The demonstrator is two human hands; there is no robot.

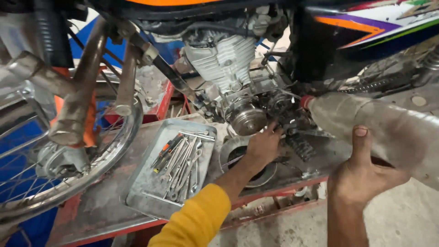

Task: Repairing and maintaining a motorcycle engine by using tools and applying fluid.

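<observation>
From where I watch, the front wheel [68, 151] fills the left edge, its rim and spokes partly cut off by the frame. Next comes a metal tray [137, 192] of wrenches and screwdrivers [180, 164] lying on the dusty red-edged surface [100, 210] that carries the motorcycle.

My left hand [264, 145], out of a yellow sleeve [196, 222], reaches under the engine [228, 68] to the low side of the crankcase, just right of the round cover [248, 120]. Its fingers [273, 130] are curled in against the metal, but they are blurred and I cannot tell whether they pinch a small part or only press there. Below that hand sits a round drain pan [231, 153] (dark inside, contents unclear).

To the right, my right hand [361, 176] is clenched around a grimy clear plastic bottle [388, 128], thumb up along its side, the red-capped neck [305, 101] aimed at the engine just beside my left hand.

I judge this as the filling or flushing stage at the crankcase: the next move calls for steadying the neck at an opening and tilting slowly.

The opening itself is hidden behind my left hand, and the bottle's far end runs out of view.
</observation>
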